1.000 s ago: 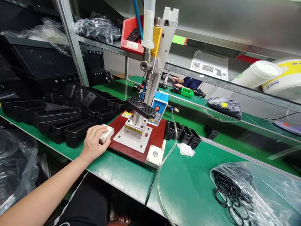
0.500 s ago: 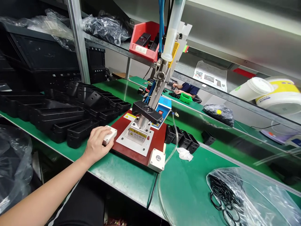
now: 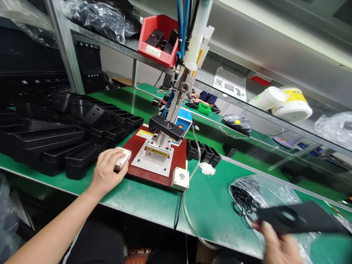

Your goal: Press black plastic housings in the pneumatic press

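My left hand (image 3: 106, 172) lies over a white push-button box (image 3: 125, 157) at the left corner of a red-brown base plate (image 3: 148, 179), fingers curled over its top and thumb along its side. At the lower right, my right hand (image 3: 280, 247) grips a flat black panel (image 3: 310, 216) with a round opening, blurred by motion. A black slotted part (image 3: 167, 126) with a round centre sits on the metal fixture (image 3: 161, 143), beneath a clear dispensing syringe (image 3: 196, 44). A second button box (image 3: 180, 178) stands at the plate's right corner.
Black housings (image 3: 49, 135) crowd the bench's left side. Black rubber rings (image 3: 243, 198) spill from a clear bag under the held panel. A clear hose (image 3: 189, 216) runs down the bench front. Overhead is a shelf with a red bin (image 3: 158, 55). A person (image 3: 205, 98) sits beyond.
My right hand has come into view at the lower right with the black panel. My left hand stays on the button box. The camera view has turned to the right.
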### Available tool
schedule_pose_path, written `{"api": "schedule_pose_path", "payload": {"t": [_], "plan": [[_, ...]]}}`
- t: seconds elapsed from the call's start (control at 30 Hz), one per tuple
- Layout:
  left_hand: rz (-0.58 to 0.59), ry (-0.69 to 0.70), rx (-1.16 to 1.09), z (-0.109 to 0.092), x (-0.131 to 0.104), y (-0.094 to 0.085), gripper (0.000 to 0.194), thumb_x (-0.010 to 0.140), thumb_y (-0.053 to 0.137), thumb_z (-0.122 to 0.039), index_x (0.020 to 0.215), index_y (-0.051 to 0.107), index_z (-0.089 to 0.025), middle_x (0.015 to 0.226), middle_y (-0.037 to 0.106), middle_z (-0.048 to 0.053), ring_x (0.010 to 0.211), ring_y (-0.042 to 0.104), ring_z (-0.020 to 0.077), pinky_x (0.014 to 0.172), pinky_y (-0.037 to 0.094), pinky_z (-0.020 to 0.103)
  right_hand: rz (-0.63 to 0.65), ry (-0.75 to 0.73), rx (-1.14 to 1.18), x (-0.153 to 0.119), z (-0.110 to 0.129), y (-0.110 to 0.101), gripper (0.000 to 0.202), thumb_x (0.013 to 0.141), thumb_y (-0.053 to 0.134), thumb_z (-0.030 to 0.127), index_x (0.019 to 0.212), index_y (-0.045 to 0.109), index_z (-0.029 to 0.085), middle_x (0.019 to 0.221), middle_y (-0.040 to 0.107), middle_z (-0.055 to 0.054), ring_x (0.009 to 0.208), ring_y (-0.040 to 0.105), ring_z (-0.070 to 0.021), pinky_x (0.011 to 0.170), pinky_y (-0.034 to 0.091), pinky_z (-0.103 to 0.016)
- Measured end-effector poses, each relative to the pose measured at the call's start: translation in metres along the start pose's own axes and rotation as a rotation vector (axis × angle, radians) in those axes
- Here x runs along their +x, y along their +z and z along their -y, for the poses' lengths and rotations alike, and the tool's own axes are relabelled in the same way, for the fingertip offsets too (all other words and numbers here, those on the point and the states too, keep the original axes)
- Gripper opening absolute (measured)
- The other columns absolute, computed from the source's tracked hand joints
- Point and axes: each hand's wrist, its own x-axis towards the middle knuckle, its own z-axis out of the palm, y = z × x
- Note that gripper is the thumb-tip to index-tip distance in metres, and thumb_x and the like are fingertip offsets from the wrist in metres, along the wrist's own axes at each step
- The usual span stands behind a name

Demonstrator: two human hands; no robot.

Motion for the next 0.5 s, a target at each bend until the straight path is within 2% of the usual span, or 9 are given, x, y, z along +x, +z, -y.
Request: {"api": "schedule_pose_path", "payload": {"t": [0.07, 0.1, 0.13, 0.17, 0.23, 0.3, 0.4, 0.43, 0.5], "plan": [[-0.003, 0.015, -0.015, -0.001, 0.000, -0.002, 0.033, 0.078, 0.066, -0.018, 0.109, 0.056, -0.019, 0.113, 0.063, 0.012, 0.108, 0.059, 0.0292, 0.097, 0.047, 0.048, -0.145, -0.269, 0.073, -0.007, 0.042, 0.031, 0.028, 0.092, 0.050, 0.053, 0.095, 0.060, 0.028, 0.089, 0.063, -0.006, 0.082, 0.062, -0.0246, 0.069, 0.054, -0.038], [-0.012, 0.025, -0.017, -0.001, 0.001, -0.004, 0.035, 0.077, 0.067, -0.018, 0.110, 0.056, -0.019, 0.114, 0.063, 0.013, 0.110, 0.059, 0.0300, 0.098, 0.047, 0.049, -0.153, -0.436, 0.100, -0.010, 0.066, 0.046, 0.025, 0.092, 0.052, 0.049, 0.095, 0.060, 0.026, 0.083, 0.063, -0.004, 0.074, 0.062, -0.0231, 0.064, 0.053, -0.036], [-0.027, 0.037, -0.014, -0.001, 0.001, -0.005, 0.036, 0.077, 0.067, -0.018, 0.111, 0.056, -0.018, 0.115, 0.062, 0.014, 0.111, 0.058, 0.0311, 0.098, 0.047, 0.049, -0.075, -0.602, 0.123, -0.011, 0.089, 0.059, 0.021, 0.093, 0.053, 0.043, 0.100, 0.060, 0.024, 0.078, 0.063, -0.003, 0.067, 0.061, -0.0202, 0.060, 0.052, -0.033], [-0.053, 0.050, -0.007, -0.001, 0.001, -0.007, 0.038, 0.076, 0.068, -0.018, 0.111, 0.056, -0.017, 0.116, 0.062, 0.015, 0.112, 0.058, 0.0323, 0.098, 0.047, 0.050, -0.040, -0.719, 0.116, -0.013, 0.110, 0.070, 0.019, 0.094, 0.053, 0.038, 0.104, 0.059, 0.022, 0.081, 0.064, -0.003, 0.068, 0.060, -0.0184, 0.061, 0.051, -0.031], [-0.131, 0.085, 0.020, 0.000, 0.001, -0.010, 0.040, 0.073, 0.070, -0.017, 0.110, 0.057, -0.016, 0.116, 0.062, 0.017, 0.113, 0.058, 0.0343, 0.097, 0.047, 0.051, -0.026, -0.894, 0.093, -0.017, 0.142, 0.087, 0.015, 0.095, 0.053, 0.032, 0.104, 0.057, 0.021, 0.083, 0.064, -0.003, 0.069, 0.059, -0.0171, 0.061, 0.048, -0.029], [-0.229, 0.139, 0.050, 0.002, 0.000, -0.013, 0.041, 0.069, 0.073, -0.016, 0.107, 0.058, -0.016, 0.113, 0.063, 0.016, 0.109, 0.060, 0.0342, 0.093, 0.050, 0.050, -0.061, -0.992, 0.058, -0.020, 0.160, 0.098, 0.010, 0.095, 0.055, 0.029, 0.094, 0.055, 0.019, 0.076, 0.060, -0.002, 0.066, 0.055, -0.0171, 0.059, 0.044, -0.029], [-0.328, 0.213, 0.053, -0.007, -0.002, -0.018, 0.042, 0.063, 0.076, -0.012, 0.101, 0.059, -0.017, 0.107, 0.062, 0.013, 0.103, 0.061, 0.0317, 0.086, 0.053, 0.045, -0.075, -1.071, 0.008, -0.025, 0.168, 0.108, 0.017, 0.093, 0.057, 0.024, 0.080, 0.047, 0.019, 0.067, 0.052, 0.000, 0.062, 0.048, -0.0162, 0.060, 0.037, -0.030], [-0.325, 0.221, 0.018, -0.014, -0.004, -0.020, 0.042, 0.063, 0.076, -0.011, 0.100, 0.058, -0.018, 0.106, 0.062, 0.012, 0.102, 0.060, 0.0307, 0.085, 0.054, 0.044, -0.069, -1.088, 0.001, -0.026, 0.168, 0.111, 0.020, 0.093, 0.058, 0.023, 0.078, 0.046, 0.020, 0.065, 0.051, 0.000, 0.061, 0.047, -0.0157, 0.060, 0.036, -0.030], [-0.247, 0.211, -0.123, -0.035, -0.006, -0.023, 0.042, 0.066, 0.073, -0.008, 0.103, 0.057, -0.018, 0.108, 0.060, 0.012, 0.104, 0.060, 0.0286, 0.086, 0.054, 0.043, -0.062, -1.111, -0.003, -0.028, 0.170, 0.116, 0.021, 0.093, 0.058, 0.022, 0.077, 0.044, 0.020, 0.065, 0.049, 0.001, 0.060, 0.045, -0.0151, 0.061, 0.034, -0.030]]}}
